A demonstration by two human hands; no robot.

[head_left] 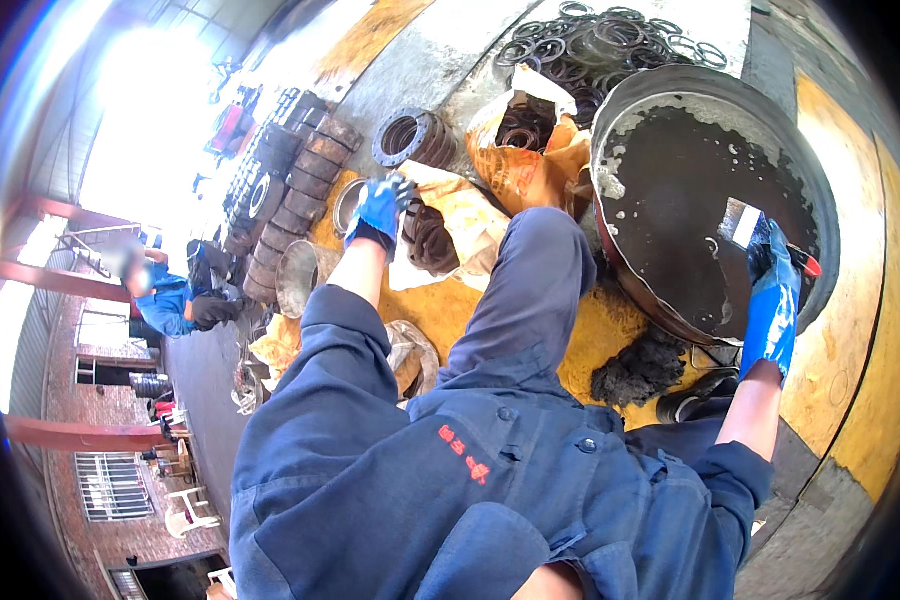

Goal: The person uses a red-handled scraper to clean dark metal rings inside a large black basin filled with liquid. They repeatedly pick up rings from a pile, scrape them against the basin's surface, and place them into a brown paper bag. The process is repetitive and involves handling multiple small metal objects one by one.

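My right hand (773,285), in a blue glove, is closed around a flat-bladed scraper (740,222) with a red-tipped handle. It is over the right side of a large round tub (622,262) of dark liquid with grey froth along its edge. My left hand (378,208), in a blue glove with dark fingertips, is at the left edge of an open pale sack (477,218). Its fingers look curled on the sack's edge. Dark rings (428,240) lie inside this sack. Behind it, an orange-and-white sack (515,172) holds more dark rings.
Loose black rings (620,35) lie heaped beyond the tub. Flanged metal rings (403,140) are stacked past my left hand, near rows of dark cylinders (315,170). A dark lump (638,370) sits by the tub's near side. Another person (165,295) crouches at far left.
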